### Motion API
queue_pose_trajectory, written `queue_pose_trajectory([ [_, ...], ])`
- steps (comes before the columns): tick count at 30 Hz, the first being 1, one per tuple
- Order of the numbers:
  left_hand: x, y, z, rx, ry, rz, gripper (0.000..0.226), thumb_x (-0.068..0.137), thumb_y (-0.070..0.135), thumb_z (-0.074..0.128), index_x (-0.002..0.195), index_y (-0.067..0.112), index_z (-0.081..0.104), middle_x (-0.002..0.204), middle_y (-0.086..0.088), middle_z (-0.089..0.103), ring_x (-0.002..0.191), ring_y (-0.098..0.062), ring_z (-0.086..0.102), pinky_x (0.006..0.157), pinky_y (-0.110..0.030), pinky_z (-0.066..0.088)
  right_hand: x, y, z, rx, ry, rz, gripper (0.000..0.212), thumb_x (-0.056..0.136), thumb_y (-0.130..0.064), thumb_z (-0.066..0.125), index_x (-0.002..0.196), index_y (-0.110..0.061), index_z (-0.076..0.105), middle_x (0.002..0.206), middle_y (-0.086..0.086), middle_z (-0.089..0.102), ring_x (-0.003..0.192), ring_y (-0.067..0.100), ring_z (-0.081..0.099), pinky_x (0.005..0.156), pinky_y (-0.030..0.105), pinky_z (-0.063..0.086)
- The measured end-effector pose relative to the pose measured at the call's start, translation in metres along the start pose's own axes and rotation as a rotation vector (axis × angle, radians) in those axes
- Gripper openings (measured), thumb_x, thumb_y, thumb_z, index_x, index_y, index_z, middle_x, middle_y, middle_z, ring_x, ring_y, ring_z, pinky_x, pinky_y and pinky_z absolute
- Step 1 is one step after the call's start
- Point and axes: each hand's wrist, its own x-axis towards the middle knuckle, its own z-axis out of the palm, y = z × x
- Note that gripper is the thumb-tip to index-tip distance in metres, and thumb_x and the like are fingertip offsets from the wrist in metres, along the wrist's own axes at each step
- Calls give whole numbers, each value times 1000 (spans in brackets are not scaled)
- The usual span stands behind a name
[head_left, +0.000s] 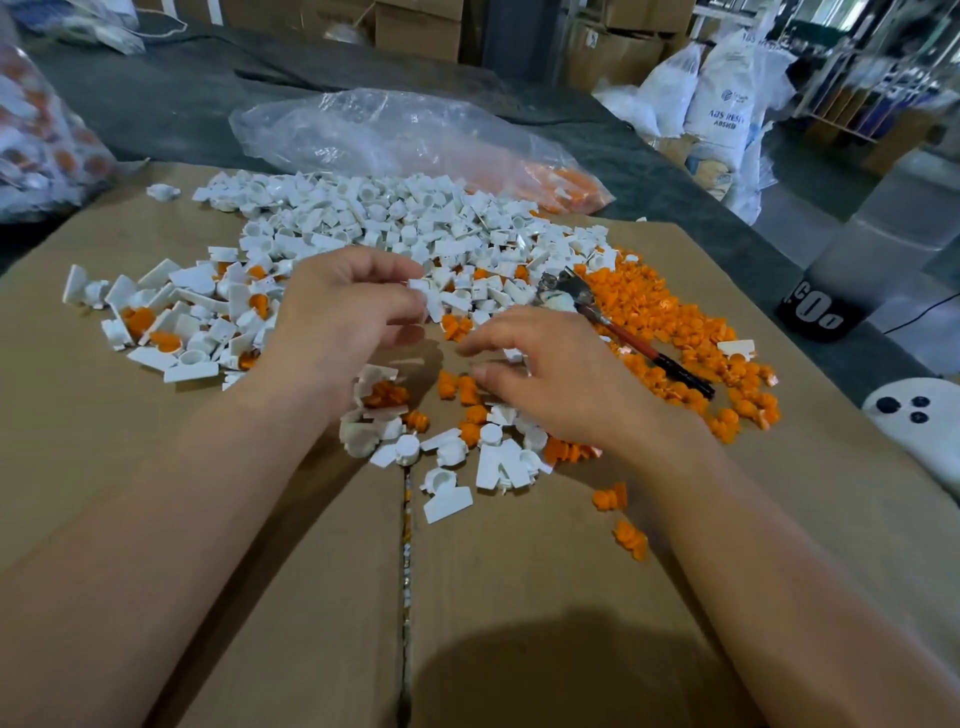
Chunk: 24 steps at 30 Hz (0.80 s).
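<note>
Head view: left hand is pinching a white plastic cap, loosely spread right hand is hovering over orange plastic plugs; most are seemingly remaining unfitted.

1. We see a small white plastic piece, angular with flat faces. It sits between the thumb and forefinger of the left hand, at the near edge of the white heap.
2. We see a cluster of small orange plugs, stubby and ribbed. They lie loose on the cardboard, just beyond the fingertips of the right hand.
3. We see a second orange cluster lying beside that hand's thumb.
</note>
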Motion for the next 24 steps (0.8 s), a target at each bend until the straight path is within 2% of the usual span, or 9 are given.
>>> queue_pose_trajectory([
  [4, -2, 2, 0, -102, -80, -60, 20, 80, -7, 60, 78, 12, 67, 65, -3, 66, 68, -19, 68, 54, -21, 53, 2, 1, 5, -102, -145, -27, 32, 92, -18, 53, 122, -21, 59, 117, -1, 60, 104, 13, 52, 76, 17, 33],
  [8, -4, 3, 1, -116, -91, -92, 18, 84, -5, 56, 81, 11, 64, 54, 1, 63, 64, -19, 68, 50, -21, 53, 4, -3, 5, -38, -157, 18, 27, 88, -15, 57, 114, -18, 64, 109, 0, 65, 97, 13, 57, 79, 26, 46],
  [10, -5, 4, 1, -156, -95, -117, 18, 86, -5, 54, 80, 10, 63, 65, -5, 66, 65, -20, 67, 49, -21, 53, 3, -4, 5, -20, -141, 21, 23, 88, -14, 58, 110, -15, 63, 105, 1, 64, 96, 15, 58, 81, 31, 48],
  [13, -6, 4, 1, -237, -113, -157, 18, 88, -4, 52, 82, 9, 63, 80, -12, 64, 66, -20, 66, 53, -22, 55, 0, -3, 3, 69, -66, 36, 16, 91, -11, 53, 106, -14, 57, 100, -1, 62, 95, 15, 58, 82, 33, 49],
  [16, -5, 5, 2, -289, -151, -191, 18, 90, -3, 50, 90, 8, 64, 85, -13, 67, 65, -18, 68, 53, -20, 56, -2, -1, -2, 227, 73, 88, 16, 91, -9, 53, 94, -25, 51, 89, -14, 55, 88, 8, 58, 75, 20, 47],
  [18, -6, 5, 3, -308, -169, -210, 18, 89, -3, 50, 91, 7, 65, 80, -11, 69, 63, -17, 69, 52, -20, 55, -3, -1, -6, 345, 178, 114, 24, 89, -7, 55, 88, -30, 49, 88, -17, 53, 84, 4, 60, 70, 14, 46],
  [20, -8, 4, 5, -298, -195, -221, 16, 88, -3, 52, 89, 6, 65, 72, -9, 70, 62, -18, 70, 51, -23, 56, -5, -2, -8, 403, 261, 101, 28, 87, -4, 58, 87, -32, 53, 93, -13, 54, 87, 5, 60, 75, 16, 48],
  [24, -9, 2, 6, -262, -244, -225, 13, 87, -1, 54, 84, 6, 64, 67, -11, 69, 63, -22, 69, 55, -26, 57, -6, -5, -7, 398, 342, 58, 22, 82, -6, 66, 99, -20, 64, 85, -13, 55, 79, 3, 57, 80, 21, 50],
])
